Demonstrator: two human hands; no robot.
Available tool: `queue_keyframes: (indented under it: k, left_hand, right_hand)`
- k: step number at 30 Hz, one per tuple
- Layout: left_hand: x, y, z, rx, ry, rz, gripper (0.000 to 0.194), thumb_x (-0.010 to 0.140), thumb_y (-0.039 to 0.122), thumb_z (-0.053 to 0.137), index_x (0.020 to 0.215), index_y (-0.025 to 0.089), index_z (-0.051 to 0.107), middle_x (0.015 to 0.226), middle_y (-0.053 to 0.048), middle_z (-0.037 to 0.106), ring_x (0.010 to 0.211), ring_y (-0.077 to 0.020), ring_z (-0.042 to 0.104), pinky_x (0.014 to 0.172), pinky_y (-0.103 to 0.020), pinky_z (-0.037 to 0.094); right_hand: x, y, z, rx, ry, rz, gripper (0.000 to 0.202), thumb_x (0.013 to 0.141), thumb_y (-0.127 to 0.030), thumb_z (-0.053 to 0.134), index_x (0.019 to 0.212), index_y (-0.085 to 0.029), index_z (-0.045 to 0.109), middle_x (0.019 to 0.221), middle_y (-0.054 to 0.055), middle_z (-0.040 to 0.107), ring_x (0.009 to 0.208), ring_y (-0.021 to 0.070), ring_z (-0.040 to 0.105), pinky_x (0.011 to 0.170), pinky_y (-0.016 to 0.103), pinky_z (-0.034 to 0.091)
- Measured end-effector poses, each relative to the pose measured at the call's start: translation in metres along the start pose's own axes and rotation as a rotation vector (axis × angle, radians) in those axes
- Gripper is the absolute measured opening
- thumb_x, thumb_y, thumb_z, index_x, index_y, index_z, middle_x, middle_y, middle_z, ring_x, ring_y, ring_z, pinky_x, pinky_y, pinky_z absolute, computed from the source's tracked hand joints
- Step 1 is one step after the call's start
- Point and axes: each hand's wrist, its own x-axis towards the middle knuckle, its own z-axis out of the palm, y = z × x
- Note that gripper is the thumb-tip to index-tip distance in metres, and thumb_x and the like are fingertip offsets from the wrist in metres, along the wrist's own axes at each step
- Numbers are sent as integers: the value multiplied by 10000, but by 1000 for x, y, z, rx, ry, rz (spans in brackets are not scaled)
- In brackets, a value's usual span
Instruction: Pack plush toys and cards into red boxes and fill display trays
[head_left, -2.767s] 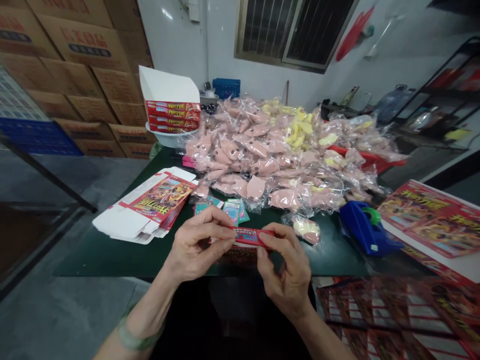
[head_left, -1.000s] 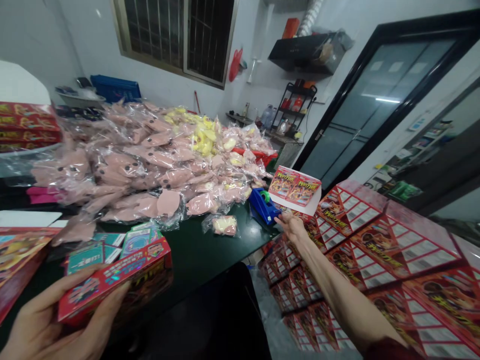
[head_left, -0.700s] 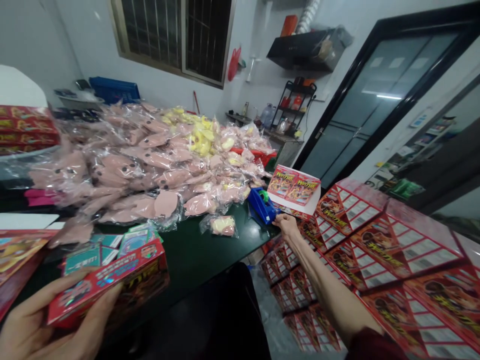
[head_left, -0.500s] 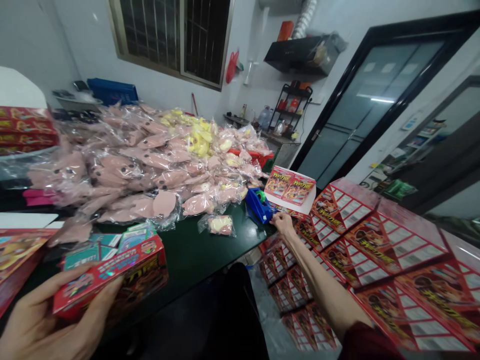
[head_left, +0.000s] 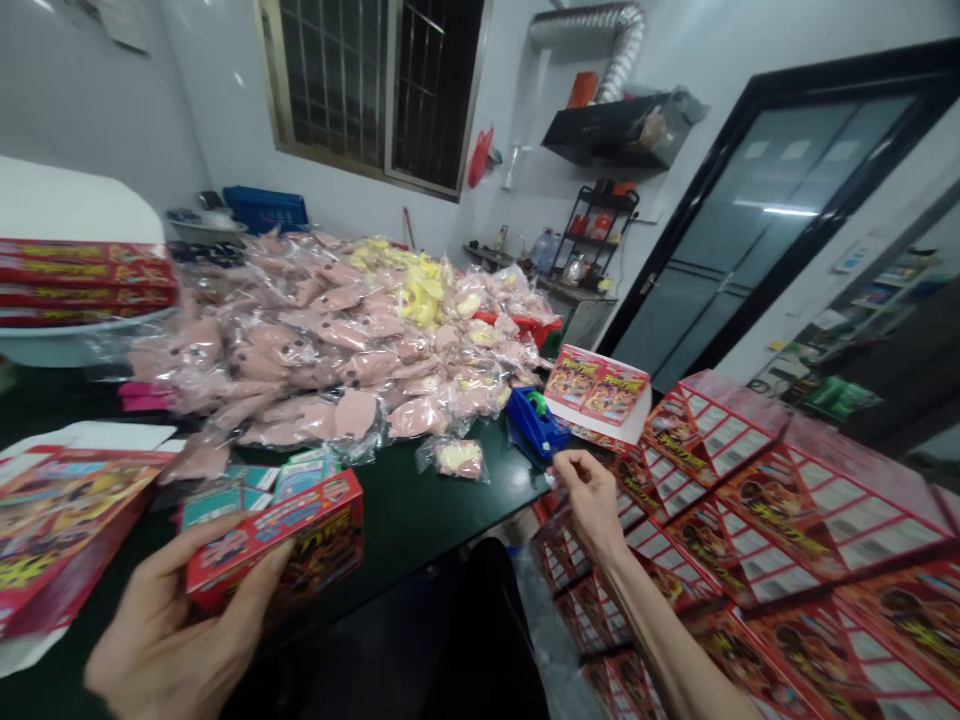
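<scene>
My left hand (head_left: 191, 610) grips a small red printed box (head_left: 300, 535) at the lower left, above the dark green table (head_left: 420, 505). Beside the front end of a blue tape dispenser (head_left: 538, 425) with a green roll is my right hand (head_left: 589, 490). Its thumb and fingertips are pinched together; whatever lies between them is too small to make out. Just left of the dispenser lies a small wrapped pink and cream item (head_left: 459, 459). Teal printed cards (head_left: 229, 493) rest behind the red box.
Bagged pink and yellow plush pieces (head_left: 337, 340) are heaped across the table's back. An opened carton (head_left: 67, 520) lies at left. Stacked red display boxes (head_left: 795, 490) fill the right side. Two red packs (head_left: 596, 388) sit behind the dispenser.
The view has shifted, so the scene sits further right and lower. My right hand has drawn slightly back from the dispenser's front end. My left hand still holds the red box.
</scene>
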Motion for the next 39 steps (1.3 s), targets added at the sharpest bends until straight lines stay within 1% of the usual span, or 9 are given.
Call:
queue_keyframes:
  k: [2,5,8,10,12,16,24,33,39]
  left_hand:
    - [-3,0,-3,46,-1,112,418,569,356,777,935,187,666,781,-4,686,592,-147,611,565,-251,509]
    - [-6,2,-6,19,-119,151,349,663,305,736,972,185,625,851,-12,687,664,-138,643,607,-224,523]
    - [-6,6,-8,-99,-184,127,313,709,237,707,993,190,585,869,-12,677,701,-132,656,648,-217,538]
    - [-7,9,-9,-155,-197,112,309,719,216,699,999,195,570,878,-13,668,711,-129,658,659,-217,543]
    - [-8,11,-10,-177,-208,89,321,717,218,704,1004,197,561,887,-19,662,710,-132,659,661,-227,547]
    - [-10,10,-10,-183,-220,48,374,699,249,727,1021,196,543,887,-27,657,706,-145,663,648,-248,558]
    - [-8,12,-11,-191,-224,75,382,704,258,725,1026,192,530,838,-15,661,671,-140,667,587,-221,556]
    - [-6,9,-13,-241,-248,138,378,710,231,725,1032,205,529,905,-21,651,731,-140,669,637,-224,560]
    - [-5,11,-12,-222,-259,119,385,701,244,731,1023,197,525,886,-20,649,726,-144,667,637,-232,562]
  right_hand:
    - [-33,-27,26,51,-163,-37,217,791,-392,621,709,-193,603,524,-38,556,459,99,493,467,223,407]
    - [-76,-69,64,165,-374,-128,180,815,-344,597,707,-200,590,497,-41,529,423,89,479,420,213,383]
    - [-101,-100,96,321,-494,-124,143,796,-280,615,918,-227,563,519,-64,544,408,90,490,402,207,407]
    - [-112,-110,115,431,-565,-43,438,779,-245,629,1168,-264,427,541,-91,565,397,92,494,392,200,416]
    - [-118,-112,131,527,-606,43,597,781,-236,628,1270,-276,288,553,-106,573,401,90,497,393,192,423]
    - [-128,-104,153,646,-607,129,509,785,-254,631,1195,-244,329,515,-114,543,400,77,471,391,174,412]
    - [-131,-100,165,581,-584,197,471,748,-295,665,1099,-235,357,525,-103,567,366,67,441,338,151,350]
    - [-128,-106,165,453,-546,230,531,706,-327,680,1113,-213,359,510,-83,597,341,53,395,331,134,279]
    - [-127,-102,161,467,-578,203,474,728,-309,657,1098,-225,372,524,-93,575,427,78,481,396,149,313]
